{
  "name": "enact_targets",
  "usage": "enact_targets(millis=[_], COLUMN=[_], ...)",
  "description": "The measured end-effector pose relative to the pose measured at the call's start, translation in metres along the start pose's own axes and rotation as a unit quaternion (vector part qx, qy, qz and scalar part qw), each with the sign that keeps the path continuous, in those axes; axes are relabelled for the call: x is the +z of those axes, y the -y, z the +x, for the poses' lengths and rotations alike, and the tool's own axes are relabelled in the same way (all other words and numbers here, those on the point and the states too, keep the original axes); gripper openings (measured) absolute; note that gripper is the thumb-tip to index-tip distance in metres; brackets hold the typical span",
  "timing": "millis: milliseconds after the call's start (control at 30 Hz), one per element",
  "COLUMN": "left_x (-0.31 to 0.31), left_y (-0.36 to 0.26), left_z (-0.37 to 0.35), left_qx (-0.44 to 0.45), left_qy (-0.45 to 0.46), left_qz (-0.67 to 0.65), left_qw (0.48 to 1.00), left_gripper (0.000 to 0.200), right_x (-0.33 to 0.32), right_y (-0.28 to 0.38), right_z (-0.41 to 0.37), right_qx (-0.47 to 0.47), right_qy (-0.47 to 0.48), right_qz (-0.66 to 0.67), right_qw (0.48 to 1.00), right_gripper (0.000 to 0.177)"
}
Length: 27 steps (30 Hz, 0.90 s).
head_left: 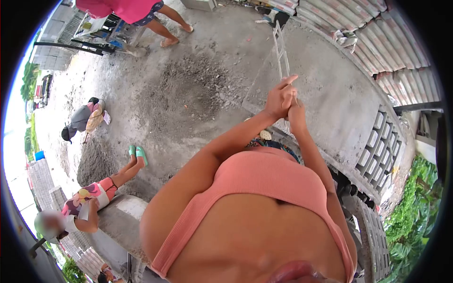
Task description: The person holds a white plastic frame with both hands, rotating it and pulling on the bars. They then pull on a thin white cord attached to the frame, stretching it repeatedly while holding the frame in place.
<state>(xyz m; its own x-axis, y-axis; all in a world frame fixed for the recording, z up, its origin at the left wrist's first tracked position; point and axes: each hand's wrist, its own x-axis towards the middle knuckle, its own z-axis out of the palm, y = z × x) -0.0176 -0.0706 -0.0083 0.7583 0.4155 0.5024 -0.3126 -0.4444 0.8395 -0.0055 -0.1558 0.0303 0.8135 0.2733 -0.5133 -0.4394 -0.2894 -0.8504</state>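
My left hand and my right hand meet in front of me, over the edge of a grey concrete slab. On the left hand the index finger points out to the upper right, while the other fingers bend against the right hand. The right hand's fingers are curled up close to them. A thin, pale edge shows between the hands, but I cannot tell what it is. Just beyond the fingertips, a pale ladder-like frame overlaps the slab and stretches away from me.
Gravelly cement mix covers the ground ahead. A person in pink stands by a metal machine; another bends over, and one in green slippers is at left. Corrugated sheets and hollow blocks line the right.
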Motion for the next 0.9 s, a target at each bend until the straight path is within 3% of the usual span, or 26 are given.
enact_targets(millis=[67, 133, 167, 267, 300, 333, 400, 433, 467, 533, 567, 600, 633, 700, 733, 800, 833, 900], left_x=[-0.011, -0.021, -0.023, -0.018, -0.01, -0.004, 0.005, 0.004, 0.004, 0.002, 0.003, 0.005, 0.011, 0.037, 0.056, 0.094, 0.103, 0.118], left_y=[-0.038, -0.073, -0.083, -0.061, -0.033, -0.012, 0.012, 0.007, -0.003, -0.026, -0.035, -0.043, -0.049, -0.052, -0.046, -0.032, -0.029, -0.024], left_z=[0.013, 0.043, 0.044, 0.022, 0.006, -0.006, -0.018, -0.008, -0.006, -0.001, 0.005, 0.011, 0.018, 0.031, 0.035, 0.042, 0.041, 0.032], left_qx=[0.014, 0.196, 0.224, 0.228, 0.139, 0.14, -0.045, -0.038, -0.015, 0.002, 0.084, 0.163, 0.159, 0.223, 0.221, 0.307, 0.31, 0.213], left_qy=[0.019, -0.013, -0.014, -0.01, -0.004, -0.002, 0.033, 0.034, 0.033, 0.035, 0.032, 0.028, 0.029, 0.164, 0.165, 0.296, 0.298, 0.494], left_qz=[-0.012, -0.003, 0.003, 0.006, -0.005, -0.006, 0.03, 0.03, 0.039, 0.047, 0.11, 0.173, 0.173, 0.067, 0.064, -0.009, -0.014, 0.007], left_qw=[1.0, 0.98, 0.974, 0.974, 0.99, 0.99, 0.998, 0.998, 0.999, 0.998, 0.99, 0.971, 0.972, 0.959, 0.959, 0.904, 0.903, 0.843], left_gripper=[0.056, 0.056, 0.057, 0.055, 0.052, 0.052, 0.046, 0.046, 0.043, 0.041, 0.039, 0.038, 0.038, 0.042, 0.042, 0.041, 0.041, 0.035], right_x=[-0.008, -0.016, -0.019, -0.018, -0.018, -0.013, -0.007, -0.008, -0.012, -0.016, -0.014, -0.022, -0.036, -0.061, -0.072, -0.087, -0.094, -0.1], right_y=[0.021, 0.04, 0.041, -0.001, -0.027, -0.033, -0.033, -0.001, -0.008, -0.019, -0.016, -0.017, -0.02, -0.021, -0.015, -0.018, -0.03, -0.054], right_z=[-0.033, -0.048, -0.051, -0.034, -0.006, 0.006, 0.019, 0.0, -0.001, -0.008, -0.018, -0.021, -0.023, -0.033, -0.037, -0.031, -0.026, -0.019], right_qx=[-0.008, -0.262, -0.262, -0.314, -0.258, -0.258, -0.034, 0.065, 0.066, -0.054, -0.097, -0.097, -0.092, -0.073, -0.062, -0.049, -0.029, 0.039], right_qy=[-0.003, -0.008, 0.012, 0.021, 0.026, 0.023, 0.019, 0.039, 0.038, -0.014, -0.076, -0.075, -0.095, -0.147, -0.177, -0.221, -0.247, -0.279], right_qz=[0.015, -0.112, -0.05, -0.032, -0.107, -0.107, -0.126, -0.051, -0.05, 0.046, 0.104, 0.101, 0.114, 0.099, 0.069, 0.063, 0.044, 0.002], right_qw=[1.0, 0.959, 0.964, 0.949, 0.96, 0.96, 0.991, 0.996, 0.996, 0.997, 0.987, 0.987, 0.985, 0.981, 0.98, 0.972, 0.967, 0.959], right_gripper=[0.051, 0.049, 0.048, 0.049, 0.05, 0.05, 0.05, 0.05, 0.05, 0.048, 0.044, 0.044, 0.041, 0.038, 0.038, 0.033, 0.034, 0.042])
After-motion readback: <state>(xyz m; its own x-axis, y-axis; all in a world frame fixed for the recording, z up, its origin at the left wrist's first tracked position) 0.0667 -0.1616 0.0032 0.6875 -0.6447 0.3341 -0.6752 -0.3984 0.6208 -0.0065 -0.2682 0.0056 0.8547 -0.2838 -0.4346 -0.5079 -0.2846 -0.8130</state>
